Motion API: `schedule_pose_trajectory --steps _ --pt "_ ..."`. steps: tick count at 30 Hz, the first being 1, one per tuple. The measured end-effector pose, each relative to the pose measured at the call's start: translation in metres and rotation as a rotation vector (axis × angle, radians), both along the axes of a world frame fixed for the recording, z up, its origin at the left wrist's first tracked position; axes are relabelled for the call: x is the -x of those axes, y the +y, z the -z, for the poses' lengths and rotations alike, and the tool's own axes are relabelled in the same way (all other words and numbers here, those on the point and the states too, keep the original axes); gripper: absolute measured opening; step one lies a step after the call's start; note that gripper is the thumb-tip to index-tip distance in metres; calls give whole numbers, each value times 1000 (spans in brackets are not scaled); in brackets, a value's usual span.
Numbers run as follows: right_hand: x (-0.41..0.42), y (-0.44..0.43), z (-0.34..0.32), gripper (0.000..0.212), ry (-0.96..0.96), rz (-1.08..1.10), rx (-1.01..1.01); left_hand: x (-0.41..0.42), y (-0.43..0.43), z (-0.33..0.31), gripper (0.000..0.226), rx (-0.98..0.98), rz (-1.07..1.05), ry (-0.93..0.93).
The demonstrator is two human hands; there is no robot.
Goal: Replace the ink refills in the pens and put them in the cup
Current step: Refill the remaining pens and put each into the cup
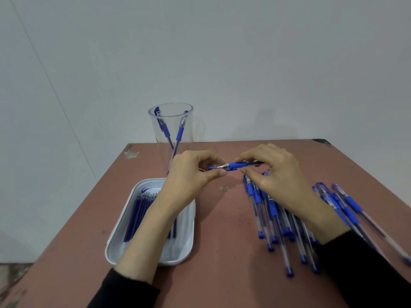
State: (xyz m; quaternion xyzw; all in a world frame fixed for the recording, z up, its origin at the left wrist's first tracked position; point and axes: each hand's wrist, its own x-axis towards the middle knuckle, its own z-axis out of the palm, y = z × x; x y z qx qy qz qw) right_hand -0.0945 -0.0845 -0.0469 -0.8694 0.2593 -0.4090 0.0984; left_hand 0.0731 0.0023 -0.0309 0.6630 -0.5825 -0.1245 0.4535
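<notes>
A blue pen (236, 165) is held level above the table between both hands. My left hand (189, 176) pinches its tip end with thumb and fingers. My right hand (275, 172) grips the blue grip and clear barrel. Behind the hands stands a clear cup (189, 130) with two blue pens (180, 132) leaning inside. A white tray (115, 243) at the front left holds several blue ink refills (138, 214), partly hidden by my left forearm. A pile of several blue pens (280, 221) lies at the right, under my right forearm.
The reddish-brown table (222, 241) has worn edges and ends against a plain grey wall. A small clear scrap (224, 188) lies on the table between the tray and the pen pile.
</notes>
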Motion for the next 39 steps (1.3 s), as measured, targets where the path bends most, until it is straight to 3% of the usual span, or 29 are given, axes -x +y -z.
schedule_pose_trajectory --steps 25,32,39 --pt "-5 6 -5 19 -81 -71 -112 0 1 -6 17 103 -3 -28" --pt "-7 13 -7 24 -23 -52 -210 -2 7 -8 26 146 -11 114" --pt "-22 26 -68 24 -97 -140 -427 -29 14 -28 33 306 -234 261"
